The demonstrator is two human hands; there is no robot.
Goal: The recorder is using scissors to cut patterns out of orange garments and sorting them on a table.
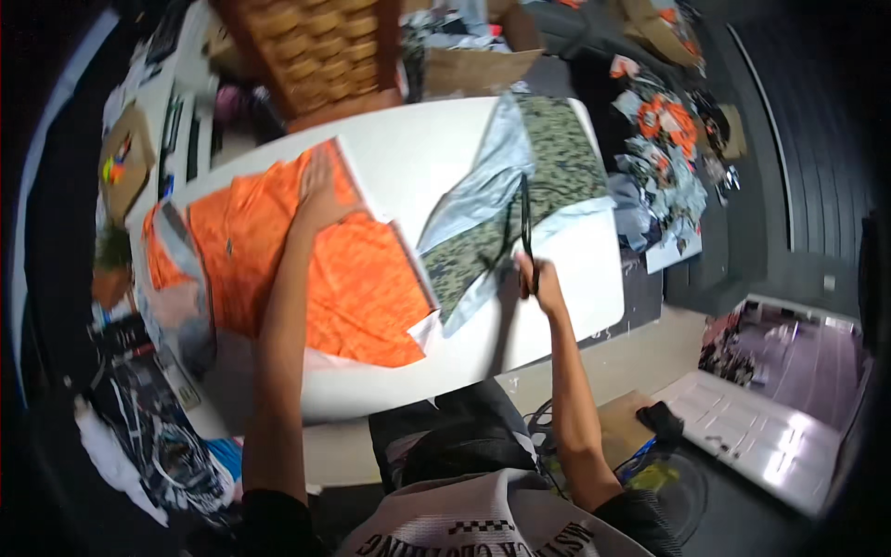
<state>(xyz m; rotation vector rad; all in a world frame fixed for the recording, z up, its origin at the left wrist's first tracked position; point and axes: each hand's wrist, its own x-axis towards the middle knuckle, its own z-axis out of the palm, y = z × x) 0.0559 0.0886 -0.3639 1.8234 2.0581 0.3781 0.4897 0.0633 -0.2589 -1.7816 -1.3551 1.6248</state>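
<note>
grey shirt front (464, 511) nearest, at the bottom of the view, then the white counter (580, 283). on its left side the orange cloth (357, 297) lies spread out. the right hand (540, 280) is closed round the handles of what look like dark scissors (526, 209), their long axis pointing away from the body. directly beyond that hand lies the camouflage cloth (561, 153), pale underside folded over in places; the blades overlap it, though whether they touch is unclear. the right hand is the nearer one to it. farther off, the left hand (322, 200) lies flat on the orange cloth, fingers extended, gripping nothing. past the counter stand a wicker chair back (325, 46) and a cardboard box (478, 70)
</note>
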